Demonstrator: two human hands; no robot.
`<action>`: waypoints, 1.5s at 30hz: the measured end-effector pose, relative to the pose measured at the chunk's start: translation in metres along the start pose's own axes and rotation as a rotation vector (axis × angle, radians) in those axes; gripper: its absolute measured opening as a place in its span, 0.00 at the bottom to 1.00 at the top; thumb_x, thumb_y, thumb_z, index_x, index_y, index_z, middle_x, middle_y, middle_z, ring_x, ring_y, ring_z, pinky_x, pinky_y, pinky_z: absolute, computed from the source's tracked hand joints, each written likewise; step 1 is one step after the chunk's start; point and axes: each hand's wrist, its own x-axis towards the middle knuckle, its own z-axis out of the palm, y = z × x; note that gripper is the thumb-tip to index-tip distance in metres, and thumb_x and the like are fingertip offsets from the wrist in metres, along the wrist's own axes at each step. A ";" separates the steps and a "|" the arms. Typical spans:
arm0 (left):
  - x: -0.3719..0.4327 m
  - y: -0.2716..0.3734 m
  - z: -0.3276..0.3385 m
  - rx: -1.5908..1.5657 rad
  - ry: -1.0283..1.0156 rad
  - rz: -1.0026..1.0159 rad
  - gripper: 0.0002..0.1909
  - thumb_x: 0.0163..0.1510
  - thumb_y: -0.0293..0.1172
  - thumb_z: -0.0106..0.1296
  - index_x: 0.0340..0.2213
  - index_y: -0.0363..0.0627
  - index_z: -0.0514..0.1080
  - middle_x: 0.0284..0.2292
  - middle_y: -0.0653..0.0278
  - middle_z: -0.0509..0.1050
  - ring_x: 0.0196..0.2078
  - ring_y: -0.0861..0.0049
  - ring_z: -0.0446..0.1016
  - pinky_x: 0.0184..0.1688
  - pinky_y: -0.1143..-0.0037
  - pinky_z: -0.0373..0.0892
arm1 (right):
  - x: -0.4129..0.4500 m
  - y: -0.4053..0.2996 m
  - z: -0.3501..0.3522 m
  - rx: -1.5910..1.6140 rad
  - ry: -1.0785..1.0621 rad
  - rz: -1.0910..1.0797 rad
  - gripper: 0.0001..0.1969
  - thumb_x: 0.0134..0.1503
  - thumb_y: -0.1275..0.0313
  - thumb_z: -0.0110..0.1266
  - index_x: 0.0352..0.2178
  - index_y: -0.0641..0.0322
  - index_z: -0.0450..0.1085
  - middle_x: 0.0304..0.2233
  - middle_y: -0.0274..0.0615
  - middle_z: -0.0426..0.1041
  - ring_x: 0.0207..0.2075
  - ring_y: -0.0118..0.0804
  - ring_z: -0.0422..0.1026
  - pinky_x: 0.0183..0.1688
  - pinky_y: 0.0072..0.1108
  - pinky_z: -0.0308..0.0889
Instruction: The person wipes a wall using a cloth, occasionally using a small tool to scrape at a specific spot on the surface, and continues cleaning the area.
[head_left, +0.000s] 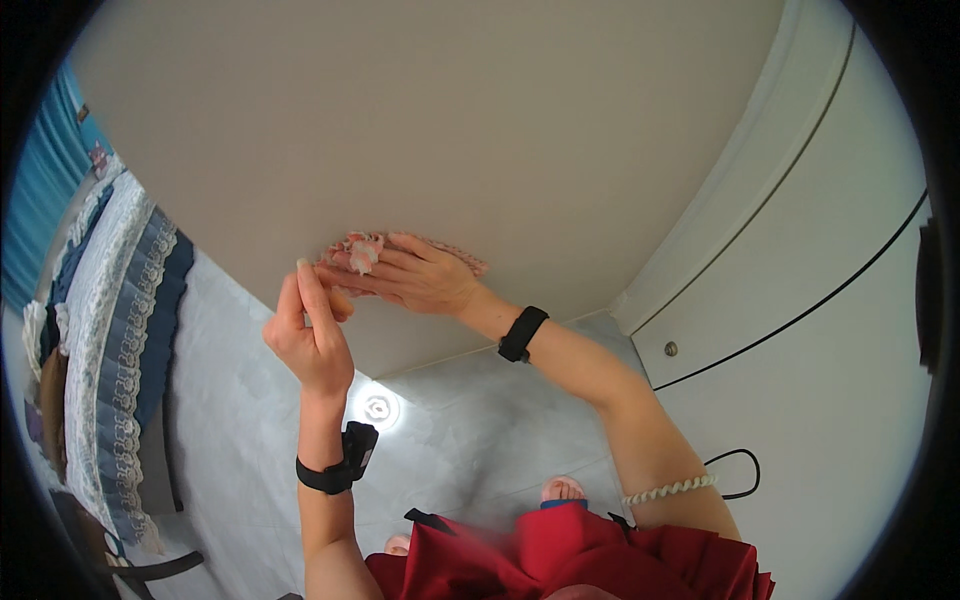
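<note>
My right hand lies flat with its fingers spread over a pink and white cloth, pressing it against the beige wall. Part of the cloth bunches up between and above the fingers, and a knitted-looking edge shows past the back of the hand. Just left of it, my left hand is raised at the wall's outer corner with curled fingers. Its fingertips come close to the cloth, but whether they grip its edge is hidden. Black straps circle both my wrists.
To the left stands a bed with lace-trimmed blue and white bedding, near a teal curtain. A white door-like panel with a black cable across it is on the right. Grey floor lies below, reflecting a light.
</note>
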 end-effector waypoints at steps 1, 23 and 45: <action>-0.003 0.002 0.004 -0.001 -0.017 0.016 0.17 0.61 0.28 0.39 0.20 0.36 0.68 0.10 0.69 0.65 0.13 0.88 0.61 0.17 0.84 0.58 | -0.008 0.004 0.001 -0.004 -0.016 -0.021 0.30 0.58 0.58 0.40 0.62 0.39 0.46 0.63 0.23 0.48 0.61 0.24 0.50 0.64 0.27 0.41; -0.064 -0.025 0.076 0.027 -0.265 0.135 0.16 0.60 0.26 0.40 0.19 0.38 0.68 0.09 0.69 0.64 0.11 0.88 0.60 0.16 0.84 0.55 | -0.147 0.122 -0.013 0.024 0.313 0.550 0.26 0.49 0.63 0.48 0.53 0.36 0.63 0.59 0.37 0.58 0.58 0.43 0.57 0.58 0.40 0.51; -0.032 -0.042 0.000 0.119 -0.065 0.220 0.17 0.61 0.27 0.39 0.19 0.35 0.68 0.11 0.67 0.66 0.12 0.88 0.62 0.17 0.85 0.57 | -0.191 0.139 -0.029 -0.060 0.467 1.018 0.30 0.62 0.60 0.28 0.62 0.66 0.39 0.65 0.49 0.38 0.66 0.49 0.35 0.64 0.35 0.31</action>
